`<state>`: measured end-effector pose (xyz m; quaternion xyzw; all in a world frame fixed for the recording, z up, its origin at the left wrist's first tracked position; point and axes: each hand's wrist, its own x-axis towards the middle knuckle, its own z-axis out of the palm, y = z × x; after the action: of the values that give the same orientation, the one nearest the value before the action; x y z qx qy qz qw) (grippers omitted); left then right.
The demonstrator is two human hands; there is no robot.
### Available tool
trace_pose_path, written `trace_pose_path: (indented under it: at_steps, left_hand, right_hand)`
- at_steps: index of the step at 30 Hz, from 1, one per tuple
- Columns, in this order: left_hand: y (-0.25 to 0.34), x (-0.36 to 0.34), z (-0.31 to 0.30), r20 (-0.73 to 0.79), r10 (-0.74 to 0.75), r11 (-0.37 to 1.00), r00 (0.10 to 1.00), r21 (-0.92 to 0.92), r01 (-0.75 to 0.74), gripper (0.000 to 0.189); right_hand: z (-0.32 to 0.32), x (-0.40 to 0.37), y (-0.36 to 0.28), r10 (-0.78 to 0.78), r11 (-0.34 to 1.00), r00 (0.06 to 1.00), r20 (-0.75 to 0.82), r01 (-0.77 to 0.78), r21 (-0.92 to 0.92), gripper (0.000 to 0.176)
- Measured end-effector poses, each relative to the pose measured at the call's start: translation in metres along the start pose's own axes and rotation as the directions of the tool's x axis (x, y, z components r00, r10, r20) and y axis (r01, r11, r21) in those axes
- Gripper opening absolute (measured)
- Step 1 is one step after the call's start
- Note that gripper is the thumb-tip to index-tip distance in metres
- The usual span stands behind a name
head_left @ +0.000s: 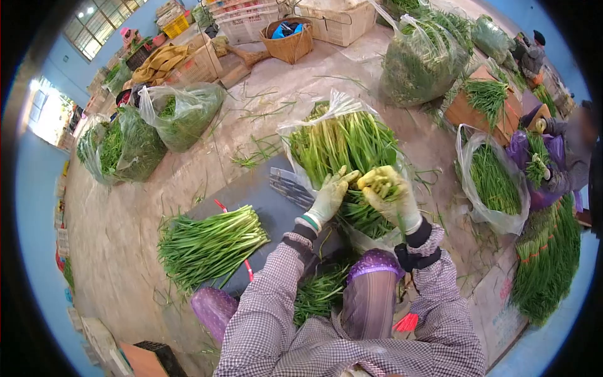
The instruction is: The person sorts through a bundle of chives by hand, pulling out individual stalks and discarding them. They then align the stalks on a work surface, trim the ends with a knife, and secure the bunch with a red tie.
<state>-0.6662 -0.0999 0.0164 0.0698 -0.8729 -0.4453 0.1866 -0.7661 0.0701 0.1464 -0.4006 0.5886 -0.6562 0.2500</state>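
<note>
A clear plastic bag holds a large heap of garlic chives [342,144] in front of me, pale stalk ends upward. My left hand [331,196], in a white and yellow-stained glove, lies at the heap's near edge with its fingers stretched out. Beside it, my right hand [391,193], gloved too, has its fingers curled round a few chive stalks, with a green blade hanging below. On a dark grey board [276,210] to the left lies a thick bundle of chives [213,245], a red tie [249,270] under it. What the left fingertips touch is partly hidden.
Bags of greens [182,116] stand at the left and a large bag [427,60] at the back right. Tied bundles [546,257] lie on the right, near a co-worker's sleeve [568,163]. A wicker basket [287,43] and crates stand behind. Red ties [407,322] hang by my knee.
</note>
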Motion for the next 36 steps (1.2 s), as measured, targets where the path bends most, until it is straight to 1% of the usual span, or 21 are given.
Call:
trace_pose_path:
  at_steps: [1, 2, 3, 5, 8, 9, 10, 11, 12, 14, 16, 18, 20, 21, 23, 24, 26, 28, 30, 33, 36]
  left_hand:
    - [-0.002, -0.001, 0.002, 0.054, -0.064, 0.991, 0.996, 0.118, 0.058, 0.047]
    - [-0.005, -0.003, 0.005, 0.095, -0.135, 0.965, 0.986, 0.237, 0.109, 0.046]
    - [-0.012, -0.007, 0.009, 0.103, -0.133, 0.945, 0.986, 0.312, 0.095, 0.045]
    - [-0.020, -0.012, 0.012, 0.195, -0.173, 0.864, 0.965, 0.500, 0.054, 0.042]
    - [-0.005, -0.016, 0.006, 0.196, -0.139, 0.816, 0.971, 0.579, 0.000, 0.041]
    - [-0.030, -0.023, 0.019, 0.141, -0.070, 0.809, 0.987, 0.588, -0.027, 0.040]
    - [-0.042, -0.033, 0.023, 0.079, -0.012, 0.796, 0.997, 0.604, -0.038, 0.040]
    - [0.005, -0.034, 0.002, -0.061, -0.223, 0.959, 0.973, 0.165, 0.230, 0.037]
    - [0.022, -0.036, -0.004, -0.243, -0.065, 0.995, 0.968, 0.052, 0.080, 0.028]
    - [0.061, -0.059, -0.010, -0.508, -0.141, 0.983, 0.850, 0.027, 0.180, 0.022]
    - [0.077, -0.088, -0.008, -0.635, -0.090, 0.980, 0.767, 0.080, 0.181, 0.021]
    - [0.116, -0.114, -0.015, -0.595, -0.151, 0.986, 0.790, -0.037, 0.161, 0.020]
    - [0.167, -0.139, -0.032, -0.177, -0.444, 0.793, 0.879, -0.533, 0.293, 0.034]
    - [0.185, -0.152, -0.037, 0.038, -0.392, 0.573, 0.919, -0.772, 0.276, 0.043]
    - [0.213, -0.166, -0.046, 0.264, -0.106, 0.104, 0.959, -0.956, 0.275, 0.075]
    - [0.230, -0.174, -0.052, 0.239, -0.031, 0.007, 0.970, -0.971, 0.239, 0.090]
    - [0.235, -0.196, -0.060, 0.209, -0.022, -0.259, 0.978, -0.946, 0.196, 0.099]
    - [0.271, -0.206, -0.081, 0.148, -0.005, -0.339, 0.989, -0.931, 0.137, 0.096]
    - [0.265, -0.225, -0.089, 0.100, -0.085, -0.272, 0.991, -0.960, 0.074, 0.081]
    - [0.225, -0.253, -0.089, 0.052, -0.362, -0.141, 0.931, -0.990, 0.001, 0.071]
    - [0.207, -0.272, -0.112, -0.006, -0.446, -0.029, 0.895, -0.999, -0.021, 0.059]
  right_hand:
    - [-0.012, 0.000, -0.008, -0.006, 0.992, 1.000, 0.013, 0.008, -0.126, 0.022]
    - [-0.018, 0.002, -0.004, -0.223, 0.970, 0.973, -0.059, 0.228, 0.087, 0.010]
    - [-0.026, -0.005, -0.058, -0.092, 0.993, 0.991, -0.095, 0.084, -0.085, 0.008]
    - [-0.047, -0.020, -0.106, -0.154, 0.982, 0.911, -0.382, 0.097, -0.165, 0.011]
    - [-0.094, -0.014, -0.142, -0.549, 0.785, 0.763, -0.340, 0.611, 0.102, 0.027]
    - [-0.122, -0.021, -0.138, -0.655, 0.674, 0.729, -0.199, 0.444, -0.591, 0.023]
    - [-0.128, -0.026, -0.138, -0.630, 0.574, 0.755, -0.183, 0.294, -0.764, 0.021]
    - [-0.134, -0.032, -0.137, -0.603, 0.427, 0.780, -0.166, 0.140, -0.893, 0.019]
    - [-0.124, -0.032, -0.148, -0.523, 0.655, 0.801, -0.293, 0.157, -0.739, 0.019]
    - [-0.109, -0.033, -0.164, -0.417, 0.908, 0.826, -0.379, 0.356, -0.224, 0.020]
    - [-0.102, -0.024, -0.155, -0.397, 0.917, 0.761, -0.513, 0.305, -0.258, 0.017]
    - [-0.074, -0.021, -0.147, -0.563, 0.784, 0.717, -0.411, 0.306, -0.540, 0.014]
    - [-0.037, -0.027, -0.158, -0.716, 0.643, 0.645, -0.269, 0.458, -0.614, 0.011]
    - [-0.030, -0.032, -0.151, -0.696, 0.619, 0.673, -0.253, 0.383, -0.686, 0.009]
    - [0.011, -0.074, -0.144, -0.724, 0.034, 0.649, 0.235, 0.374, -0.927, 0.016]
    - [0.050, -0.087, -0.168, -0.735, 0.474, 0.634, 0.242, 0.735, -0.485, 0.018]
    - [0.088, -0.116, -0.166, -0.504, 0.549, 0.520, 0.689, 0.809, -0.210, 0.027]
    - [0.132, -0.155, -0.137, -0.667, 0.414, 0.309, 0.678, 0.910, -0.007, 0.032]
    - [0.152, -0.188, -0.106, -0.669, 0.345, 0.253, 0.699, 0.938, -0.009, 0.039]
    - [0.155, -0.211, -0.099, -0.521, 0.336, 0.353, 0.777, 0.922, -0.194, 0.050]
    - [0.137, -0.221, -0.088, -0.390, 0.402, 0.530, 0.753, 0.834, -0.379, 0.061]
